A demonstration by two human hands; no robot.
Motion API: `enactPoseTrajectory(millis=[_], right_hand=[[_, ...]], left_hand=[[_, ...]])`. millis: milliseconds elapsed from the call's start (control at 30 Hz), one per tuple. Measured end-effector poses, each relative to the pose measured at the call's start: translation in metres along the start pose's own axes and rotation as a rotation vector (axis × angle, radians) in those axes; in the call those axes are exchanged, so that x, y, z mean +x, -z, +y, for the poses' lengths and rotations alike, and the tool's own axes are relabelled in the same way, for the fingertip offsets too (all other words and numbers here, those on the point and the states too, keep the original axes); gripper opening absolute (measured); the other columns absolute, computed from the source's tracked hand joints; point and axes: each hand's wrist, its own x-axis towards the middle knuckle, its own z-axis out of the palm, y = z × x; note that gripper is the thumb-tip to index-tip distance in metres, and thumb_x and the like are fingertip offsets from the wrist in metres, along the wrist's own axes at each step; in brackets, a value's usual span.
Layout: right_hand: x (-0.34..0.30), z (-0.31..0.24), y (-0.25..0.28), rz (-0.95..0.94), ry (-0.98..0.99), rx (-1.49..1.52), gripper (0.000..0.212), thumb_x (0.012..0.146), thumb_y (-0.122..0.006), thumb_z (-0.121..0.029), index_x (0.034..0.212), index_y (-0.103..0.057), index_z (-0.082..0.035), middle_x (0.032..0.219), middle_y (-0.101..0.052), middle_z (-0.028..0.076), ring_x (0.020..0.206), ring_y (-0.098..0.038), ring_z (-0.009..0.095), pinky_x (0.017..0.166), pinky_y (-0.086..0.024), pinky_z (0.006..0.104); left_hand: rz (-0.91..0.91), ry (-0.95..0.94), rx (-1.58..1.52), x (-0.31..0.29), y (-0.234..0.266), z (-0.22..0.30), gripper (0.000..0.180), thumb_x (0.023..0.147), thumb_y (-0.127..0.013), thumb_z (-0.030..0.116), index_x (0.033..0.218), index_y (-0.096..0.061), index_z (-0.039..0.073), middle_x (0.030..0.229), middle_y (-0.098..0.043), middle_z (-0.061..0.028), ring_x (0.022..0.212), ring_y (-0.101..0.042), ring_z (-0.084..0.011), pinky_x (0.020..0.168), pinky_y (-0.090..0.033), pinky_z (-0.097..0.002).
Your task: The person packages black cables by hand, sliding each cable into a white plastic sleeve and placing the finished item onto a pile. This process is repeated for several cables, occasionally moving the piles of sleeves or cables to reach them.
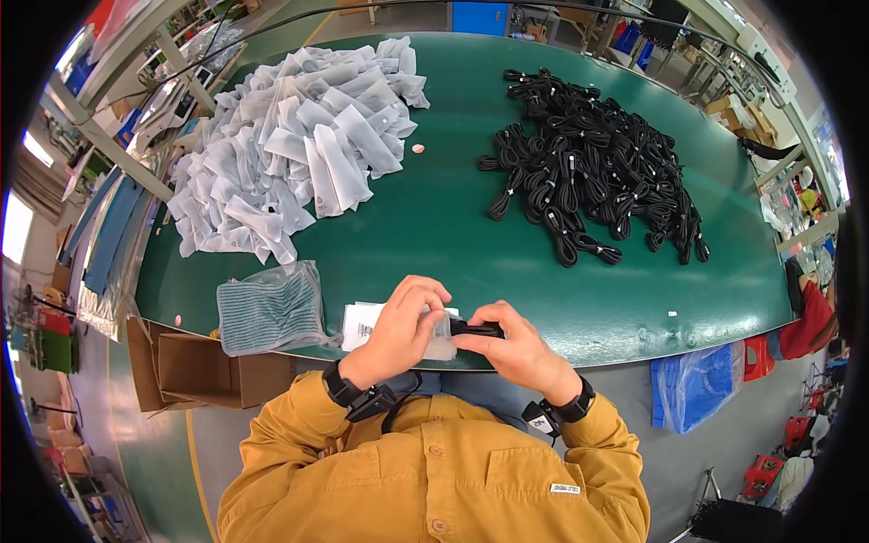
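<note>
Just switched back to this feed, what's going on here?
The left hand holds a small clear bag while the right hand grips a bundled black cable at its side; how far in the cable sits is hard to tell. Farther back on the green table, a pile of frosted bags lies left and a pile of black cables right.

Dark lettering on a white label (565,489) of the yellow jacket (436,493), tiny illegible print on white paper (358,324); dark marks on a white tag (541,423) by the black right wristband (579,404)
</note>
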Motion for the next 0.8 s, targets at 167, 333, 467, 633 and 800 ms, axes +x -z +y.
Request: enactPoseTrajectory(millis=[167,333,467,633,800], right_hand=[[0.014,0.007,-0.002,0.091,0.082,0.036,0.038,0.079,-0.072,0.008,0.113,-0.069,-0.009,0.107,-0.055,0.011,0.087,-0.059,0.023,0.074,-0.051,0.0323],[0.025,-0.003,-0.002,0.423,-0.134,0.300,0.038,0.077,-0.075,0.003,0.113,-0.064,-0.004,0.111,-0.055,0.015,0.088,-0.060,0.023,0.071,-0.051,0.0328],[0.037,-0.005,0.009,0.363,-0.048,0.076,0.036,0.078,-0.076,0.000,0.110,-0.061,-0.002,0.110,-0.055,0.016,0.087,-0.060,0.023,0.072,-0.051,0.0330],[0.025,0.036,0.018,0.320,-0.316,-0.184,0.037,0.080,-0.076,-0.004,0.113,-0.061,-0.003,0.111,-0.055,0.017,0.092,-0.060,0.030,0.079,-0.051,0.0371],[-0.016,0.107,0.036,0.305,-0.458,-0.770,0.043,0.079,-0.074,-0.006,0.118,-0.058,-0.003,0.113,-0.056,0.018,0.100,-0.059,0.037,0.085,-0.050,0.0437]], left_hand=[[-0.014,0.058,-0.069,0.008,0.009,-0.002,0.006,0.095,-0.057,0.004,0.094,-0.051,0.004,0.114,-0.061,-0.0134,0.095,-0.059,-0.0257,0.085,-0.048,-0.0334],[-0.014,0.282,-0.482,0.018,0.008,0.006,0.011,0.101,-0.051,0.011,0.094,-0.052,0.004,0.118,-0.061,-0.0131,0.101,-0.061,-0.0206,0.087,-0.049,-0.0323],[0.028,0.392,-0.735,0.036,0.017,0.003,0.015,0.103,-0.050,0.014,0.102,-0.055,0.001,0.116,-0.063,-0.0124,0.102,-0.062,-0.0190,0.087,-0.050,-0.0327],[0.359,0.455,-0.660,0.082,0.084,-0.039,0.028,0.103,-0.052,0.020,0.118,-0.060,-0.003,0.121,-0.064,-0.0105,0.106,-0.063,-0.0182,0.093,-0.051,-0.0368],[0.613,0.258,-0.101,0.081,0.144,-0.054,0.028,0.101,-0.055,0.020,0.117,-0.062,-0.002,0.123,-0.064,-0.0115,0.113,-0.061,-0.0228,0.097,-0.047,-0.0383]])
